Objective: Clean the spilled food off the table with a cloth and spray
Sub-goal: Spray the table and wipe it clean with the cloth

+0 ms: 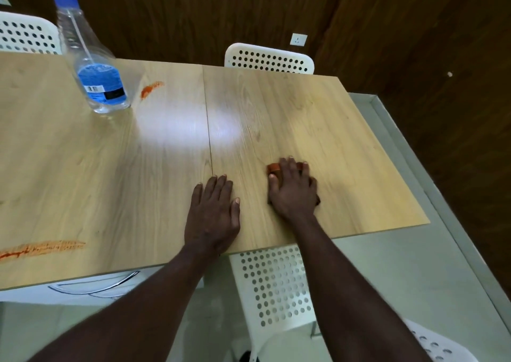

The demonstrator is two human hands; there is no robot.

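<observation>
From my remote station I saw the spray bottle [94, 65] standing upright on the far left part of the light wood table [345, 140]. It was clear plastic with a blue trigger head, a blue label and very little liquid in it.

Just right of the bottle's base lay a short orange-red smear [150, 88]. Well nearer to me than the bottle, by the table's near left edge, ran a longer streaked smear [41, 248] of the same colour.

Both hands were well to the right of the bottle and closer to me. The left hand [213, 212] lay flat on the wood with its fingers straight and together, holding nothing. Further right of the bottle, the right hand [293, 190] rested on top of a small rust-orange cloth [273, 167]. Its fingers were spread over the cloth, which showed between them and at the palm's outer side. It looked to me like a flat press rather than a pinch, though the blur there left me unsure.

A white perforated chair [269, 58] stood beyond the table, right of the bottle. Another [25, 34] stood just left of the bottle's neck, and a third [276, 281] sat below the table's near edge, between my view and the hands.
</observation>
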